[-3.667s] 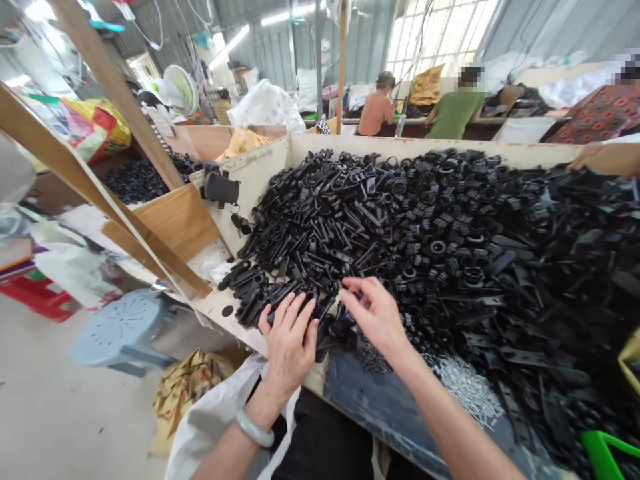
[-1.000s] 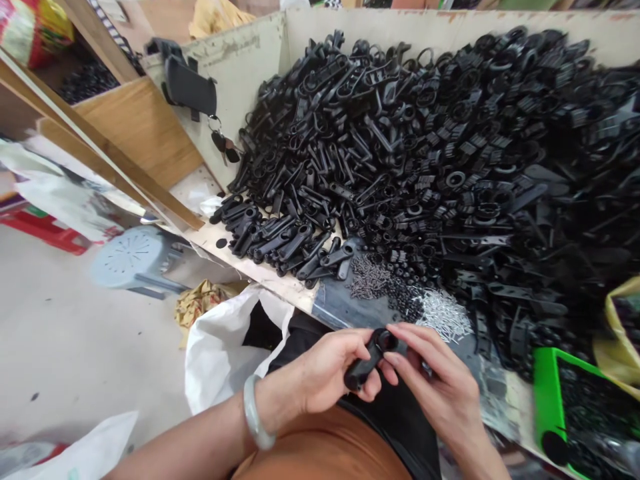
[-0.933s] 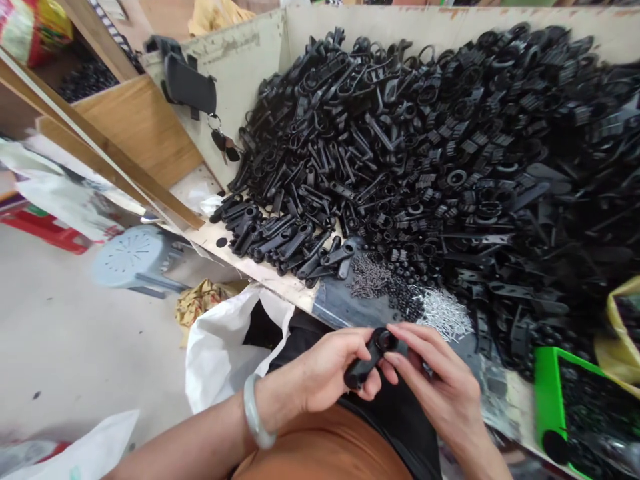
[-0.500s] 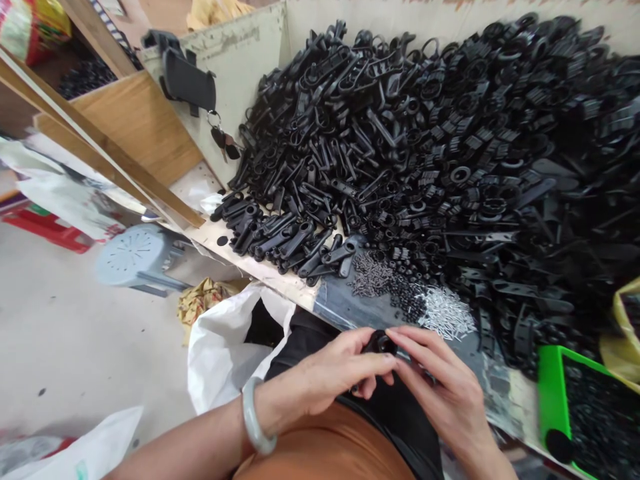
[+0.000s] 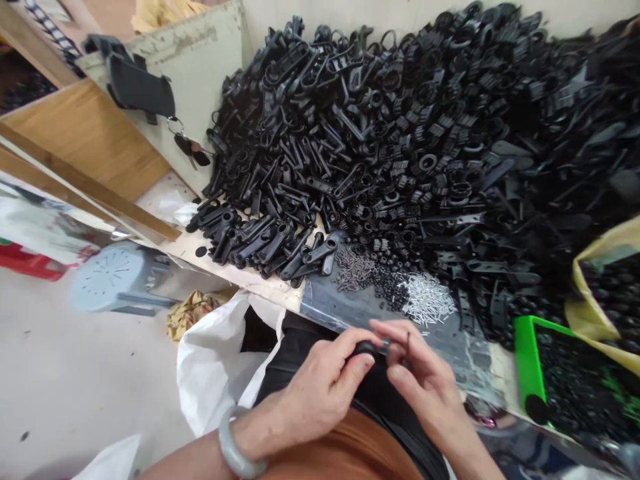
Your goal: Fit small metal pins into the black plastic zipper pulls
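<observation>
My left hand (image 5: 325, 380) is closed round a small black plastic part (image 5: 366, 347) with a rounded end, pinched between thumb and fingers over my lap. My right hand (image 5: 425, 383) is close beside it, fingers curled, with a thin dark screw-like pin (image 5: 408, 341) standing up between them. A small greyish bit (image 5: 385, 343) shows between the two hands; I cannot tell what it is. Just beyond, on the bench edge, lie heaps of tiny dark screws (image 5: 354, 268), small black pieces (image 5: 390, 287) and silver pins (image 5: 429, 300).
A large heap of black plastic parts (image 5: 360, 133) covers the bench, with lever-shaped pieces (image 5: 265, 241) at its front left. To the right are a green bin (image 5: 530, 360) and a yellow bag (image 5: 583, 293). A white sack (image 5: 205, 367) and a blue stool (image 5: 113, 273) are at left.
The view has shifted a little to the right. My right fingers have drawn back from the black part and curled, and a thin pin now shows among them. The left hand keeps its hold.
</observation>
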`<control>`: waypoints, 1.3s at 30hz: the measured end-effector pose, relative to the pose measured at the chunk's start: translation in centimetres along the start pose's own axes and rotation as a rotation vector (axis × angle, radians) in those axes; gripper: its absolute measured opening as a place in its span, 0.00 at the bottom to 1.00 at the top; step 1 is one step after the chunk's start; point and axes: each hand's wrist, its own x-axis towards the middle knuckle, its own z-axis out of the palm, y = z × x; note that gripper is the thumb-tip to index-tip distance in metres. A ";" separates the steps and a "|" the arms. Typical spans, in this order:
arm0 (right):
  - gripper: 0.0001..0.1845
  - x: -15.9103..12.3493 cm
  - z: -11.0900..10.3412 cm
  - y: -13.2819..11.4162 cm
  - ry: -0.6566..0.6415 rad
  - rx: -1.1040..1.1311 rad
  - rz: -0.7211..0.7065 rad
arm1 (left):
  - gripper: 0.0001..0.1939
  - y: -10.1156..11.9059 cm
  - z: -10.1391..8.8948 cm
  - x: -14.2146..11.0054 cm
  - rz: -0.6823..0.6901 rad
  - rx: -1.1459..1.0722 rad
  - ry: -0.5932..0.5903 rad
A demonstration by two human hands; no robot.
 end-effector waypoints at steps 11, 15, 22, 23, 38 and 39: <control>0.20 1.9 2.7 1.6 0.040 0.156 0.318 | 0.32 -3.3 -0.2 1.0 0.030 0.235 0.145; 0.23 3.0 1.9 1.7 -0.014 0.182 0.350 | 0.29 -3.3 -0.6 1.6 -0.235 -0.263 0.092; 0.23 3.9 1.7 2.1 -0.074 0.145 0.310 | 0.13 -2.8 -0.6 1.9 -0.341 -0.462 -0.040; 0.22 3.9 1.7 2.0 -0.083 0.131 0.301 | 0.11 -2.7 -0.6 1.8 -0.353 -0.434 -0.039; 0.24 3.2 1.5 1.7 -0.205 -0.128 0.177 | 0.15 -2.8 -0.8 1.3 -0.379 -0.563 -0.060; 0.24 3.2 1.3 1.6 -0.192 -0.174 0.154 | 0.14 -2.8 -1.0 1.3 -0.358 -0.495 -0.022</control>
